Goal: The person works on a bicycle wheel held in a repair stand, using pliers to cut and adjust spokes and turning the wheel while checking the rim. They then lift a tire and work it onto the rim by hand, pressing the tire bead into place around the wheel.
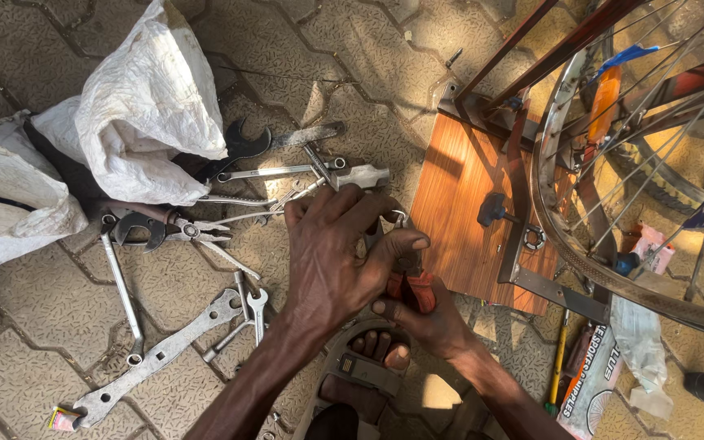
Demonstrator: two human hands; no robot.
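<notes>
My left hand (332, 253) reaches over the paved ground, thumb and fingers pinching a small metal part (398, 218) at the jaws of a pair of red-handled pliers (413, 287). My right hand (424, 316) grips the red handles from below. Both hands sit just left of a brown wooden board (458, 204) that carries a metal stand (523, 212). A bicycle wheel rim (549, 175) with spokes stands in that stand. Part of the pliers is hidden by my fingers.
Several spanners and wrenches (242, 175) lie scattered on the paving, with a long flat tool (156, 358) at lower left. A white sack (136, 114) slumps at upper left. My sandalled foot (372, 358) is below the hands. Plastic packets (613, 358) lie at lower right.
</notes>
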